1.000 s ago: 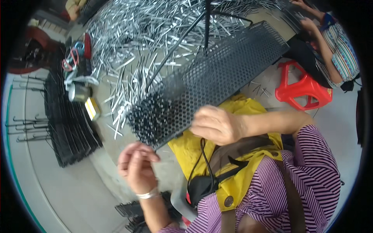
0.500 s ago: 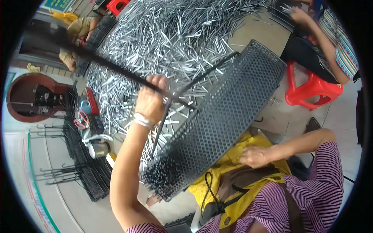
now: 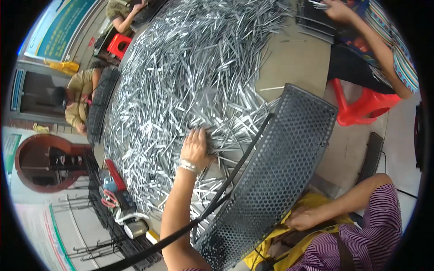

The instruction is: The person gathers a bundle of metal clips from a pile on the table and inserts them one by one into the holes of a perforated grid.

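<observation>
My left hand [image 3: 195, 148] is on the strips [image 3: 167, 90], which lie in a big shiny heap on the left side of the rack [image 3: 275, 167]. Its fingers look fairly straight and close together. I can't tell if they hold a strip, because the back of my hand hides what is under them. My right hand [image 3: 303, 219] is on the other side of the rack, by the yellow cloth [image 3: 270, 241]. Its fingers are bent in, and I can't tell if they hold anything.

The strips lie all crisscross, so I think they could get tangled. If I pulled one, others might come too, or poke my fingers.

A dark bar [image 3: 217, 198] runs along the left side of the rack and crosses in front of my left arm. I can't tell if they touch. If I drew my arm back fast, it might bump the bar and shake the rack. The rack sits at a slant, so a bump could make it slide. Its low end looks dark and shiny, too dim to make out.

The scissors [image 3: 109, 198] and cup [image 3: 136, 229] are left of the rack. A wide elbow swing might knock the cup over.
</observation>
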`<state>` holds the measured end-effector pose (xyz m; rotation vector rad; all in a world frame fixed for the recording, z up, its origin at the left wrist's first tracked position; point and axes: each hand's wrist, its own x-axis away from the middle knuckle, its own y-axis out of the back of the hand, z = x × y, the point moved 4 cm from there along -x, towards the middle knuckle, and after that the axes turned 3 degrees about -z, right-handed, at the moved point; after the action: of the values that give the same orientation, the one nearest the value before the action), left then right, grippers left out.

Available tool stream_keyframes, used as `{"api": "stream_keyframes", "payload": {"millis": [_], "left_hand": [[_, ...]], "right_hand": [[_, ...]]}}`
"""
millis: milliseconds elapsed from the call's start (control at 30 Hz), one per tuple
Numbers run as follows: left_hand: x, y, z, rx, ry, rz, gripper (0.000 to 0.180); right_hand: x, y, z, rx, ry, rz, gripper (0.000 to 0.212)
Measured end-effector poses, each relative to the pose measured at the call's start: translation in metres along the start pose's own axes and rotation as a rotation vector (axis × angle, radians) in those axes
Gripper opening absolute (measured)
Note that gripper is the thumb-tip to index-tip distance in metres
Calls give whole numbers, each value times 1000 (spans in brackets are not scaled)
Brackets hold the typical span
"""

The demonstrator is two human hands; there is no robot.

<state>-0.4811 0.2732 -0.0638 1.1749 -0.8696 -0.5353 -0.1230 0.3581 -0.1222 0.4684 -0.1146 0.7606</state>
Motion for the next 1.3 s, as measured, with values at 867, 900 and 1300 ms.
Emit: {"api": "stream_keyframes", "payload": {"millis": [867, 900, 1300], "left_hand": [[81, -19, -6, 71, -178, -489, 3], [82, -20, -4, 89, -183, -459, 5], [63, -44, 14, -31, 159, -337, 8]], "right_hand": [[3, 12, 12, 2, -2, 59, 13], [3, 8, 8, 4, -34, 72, 12], [-1, 13, 6, -59, 178, -139, 15]]}}
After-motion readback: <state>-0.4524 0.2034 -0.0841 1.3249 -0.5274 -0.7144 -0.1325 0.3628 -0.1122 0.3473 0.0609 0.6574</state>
